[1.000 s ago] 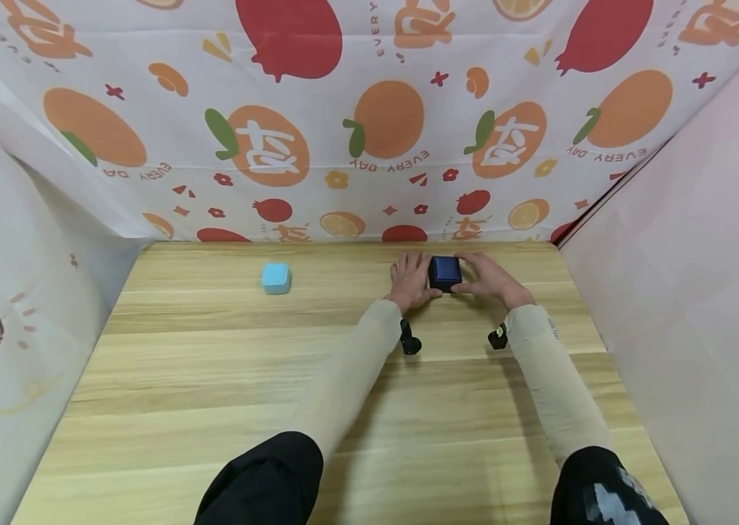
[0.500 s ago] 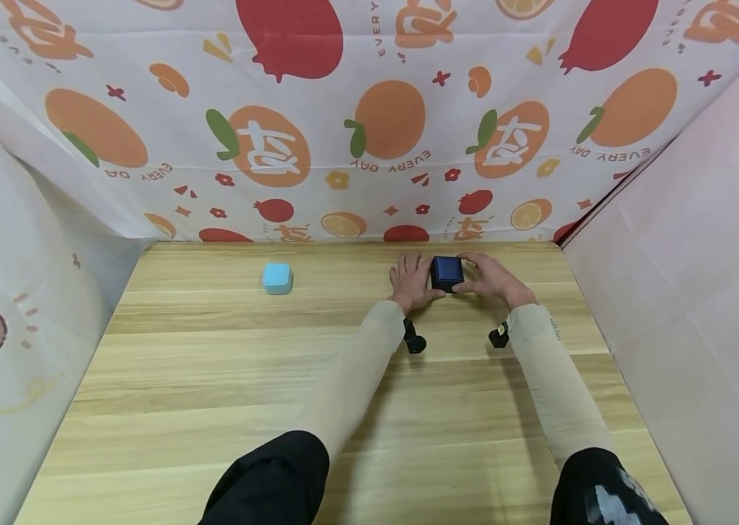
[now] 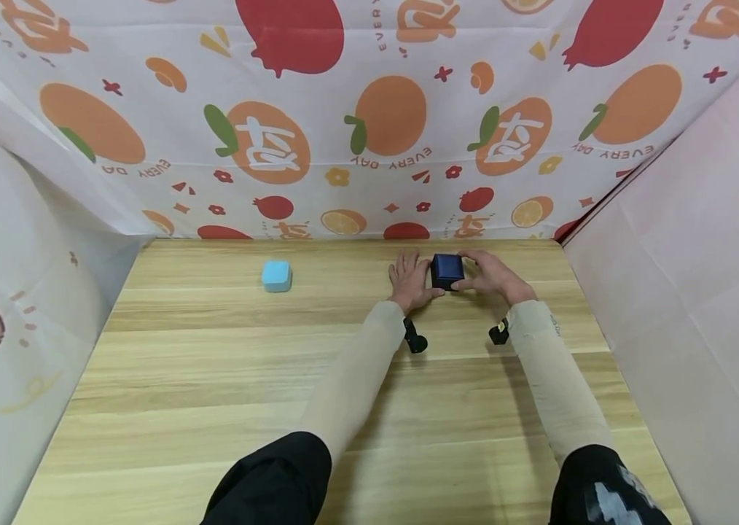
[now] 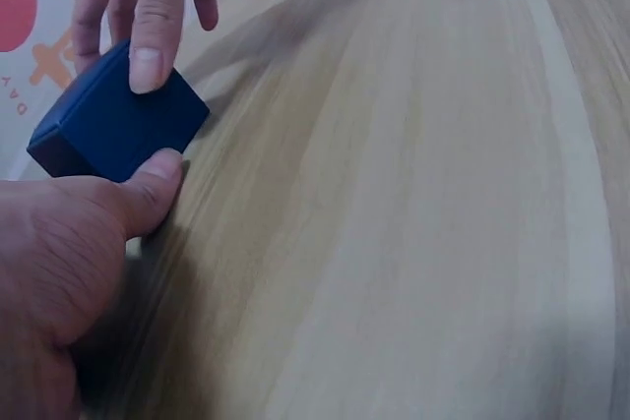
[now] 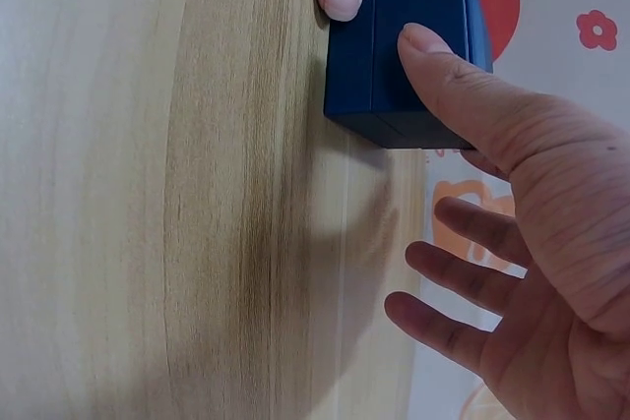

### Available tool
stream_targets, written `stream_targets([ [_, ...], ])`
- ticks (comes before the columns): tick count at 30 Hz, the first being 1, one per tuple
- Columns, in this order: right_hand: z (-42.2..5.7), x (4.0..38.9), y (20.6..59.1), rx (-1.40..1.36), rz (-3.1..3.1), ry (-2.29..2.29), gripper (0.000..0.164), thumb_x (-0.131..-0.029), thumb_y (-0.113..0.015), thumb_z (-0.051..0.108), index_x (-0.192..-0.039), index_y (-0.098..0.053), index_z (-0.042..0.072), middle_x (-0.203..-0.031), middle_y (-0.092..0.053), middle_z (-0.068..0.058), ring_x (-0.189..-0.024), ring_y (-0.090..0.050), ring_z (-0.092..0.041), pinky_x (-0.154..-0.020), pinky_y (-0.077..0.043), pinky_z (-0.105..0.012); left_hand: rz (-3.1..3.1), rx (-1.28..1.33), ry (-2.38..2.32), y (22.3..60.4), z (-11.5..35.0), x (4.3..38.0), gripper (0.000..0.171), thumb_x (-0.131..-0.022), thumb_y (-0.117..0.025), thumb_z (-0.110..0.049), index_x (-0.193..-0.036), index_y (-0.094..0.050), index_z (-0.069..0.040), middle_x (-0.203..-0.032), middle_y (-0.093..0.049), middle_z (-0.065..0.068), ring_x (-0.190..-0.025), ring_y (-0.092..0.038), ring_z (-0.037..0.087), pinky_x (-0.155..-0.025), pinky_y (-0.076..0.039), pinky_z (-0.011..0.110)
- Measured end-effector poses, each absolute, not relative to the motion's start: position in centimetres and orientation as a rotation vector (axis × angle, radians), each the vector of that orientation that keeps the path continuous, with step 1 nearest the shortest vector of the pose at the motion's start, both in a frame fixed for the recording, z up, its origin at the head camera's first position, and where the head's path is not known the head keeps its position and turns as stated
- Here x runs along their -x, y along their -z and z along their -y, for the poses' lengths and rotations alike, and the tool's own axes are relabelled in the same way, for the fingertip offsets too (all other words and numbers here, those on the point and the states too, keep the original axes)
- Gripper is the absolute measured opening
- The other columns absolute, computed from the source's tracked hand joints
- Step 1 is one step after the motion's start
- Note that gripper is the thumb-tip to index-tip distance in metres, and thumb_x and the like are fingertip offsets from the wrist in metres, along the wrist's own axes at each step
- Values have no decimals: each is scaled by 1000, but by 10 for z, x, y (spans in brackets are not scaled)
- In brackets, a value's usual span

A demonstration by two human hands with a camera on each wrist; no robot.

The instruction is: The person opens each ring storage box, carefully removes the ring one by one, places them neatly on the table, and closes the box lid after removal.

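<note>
A small dark blue jewelry box [image 3: 447,270] with a seam round its sides stands on the table between both hands. My right hand [image 3: 493,278] pinches its upper part, thumb [image 5: 443,66] on the near face and index finger behind; the other fingers are spread in the right wrist view. My left hand [image 3: 410,283] holds the lower part from the left. Its thumb [image 4: 156,189] presses low on the near face, and the index finger lies along the left side. The box looks closed. A light blue rounded block [image 3: 276,276] sits farther left, apart from both hands.
The wooden table [image 3: 225,408] ends at the back against a white curtain [image 3: 330,153] printed with fruit. Pale cloth walls close in the left [image 3: 28,306] and right [image 3: 684,277] sides. Each wrist carries a small black camera.
Both hands have stayed at the jewelry box in nearly the same grip. The whole view has shifted slightly; the light blue block has kept its place on the table.
</note>
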State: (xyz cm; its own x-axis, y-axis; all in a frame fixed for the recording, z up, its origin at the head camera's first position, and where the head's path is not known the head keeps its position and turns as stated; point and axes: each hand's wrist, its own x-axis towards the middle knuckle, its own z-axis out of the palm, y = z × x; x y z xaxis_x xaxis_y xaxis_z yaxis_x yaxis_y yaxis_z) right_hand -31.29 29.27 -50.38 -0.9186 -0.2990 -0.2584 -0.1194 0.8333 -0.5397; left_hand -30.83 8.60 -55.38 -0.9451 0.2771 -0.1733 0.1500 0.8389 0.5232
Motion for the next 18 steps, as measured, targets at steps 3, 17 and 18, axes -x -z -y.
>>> stream_targets([
  [3, -292, 313, 504, 310, -2671, 775, 84, -87, -81, 33, -155, -39, 9, -160, -39, -23, -148, -37, -44, -118, -35, -60, -2758, -317, -764, 558, -85, 310, 79, -92, -69, -53, -158, -35, -23, -172, -12, 9, -160, 5, 36, -128, -2, 59],
  [17, -294, 315, 510, 337, -2694, 801, 82, -87, -82, 32, -153, -41, 7, -159, -40, -24, -147, -38, -44, -119, -33, -59, -2766, -259, -730, 554, -88, 311, 81, -89, -72, -56, -157, -39, -26, -172, -8, 10, -159, 6, 40, -126, -1, 63],
  [18, -294, 315, 510, 339, -2699, 787, 82, -87, -82, 33, -153, -42, 7, -159, -39, -24, -148, -37, -44, -120, -32, -59, -2766, -255, -726, 554, -88, 311, 81, -89, -72, -56, -157, -39, -27, -172, -8, 10, -159, 7, 40, -126, -1, 63],
])
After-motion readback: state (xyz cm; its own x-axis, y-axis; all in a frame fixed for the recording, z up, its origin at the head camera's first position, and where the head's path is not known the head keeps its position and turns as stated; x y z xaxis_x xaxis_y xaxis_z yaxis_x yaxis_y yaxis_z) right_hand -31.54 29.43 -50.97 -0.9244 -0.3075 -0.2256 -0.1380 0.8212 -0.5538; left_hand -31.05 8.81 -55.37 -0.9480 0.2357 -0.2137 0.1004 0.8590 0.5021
